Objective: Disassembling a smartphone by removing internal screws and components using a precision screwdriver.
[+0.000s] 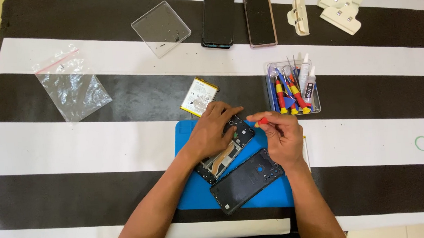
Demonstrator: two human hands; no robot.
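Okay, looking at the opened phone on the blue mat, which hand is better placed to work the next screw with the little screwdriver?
Probably the right hand: its fingers already pinch the red-handled screwdriver just above the opened phone. The left hand lies flat on the phone, steadying it on the blue mat.

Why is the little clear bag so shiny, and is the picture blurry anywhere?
In the head view, soft even light makes white glints on the crinkled plastic bag and a faint sheen on the clear square lid; shadows are weak; the left hand, right hand and opened phone look sharp, with no blur.
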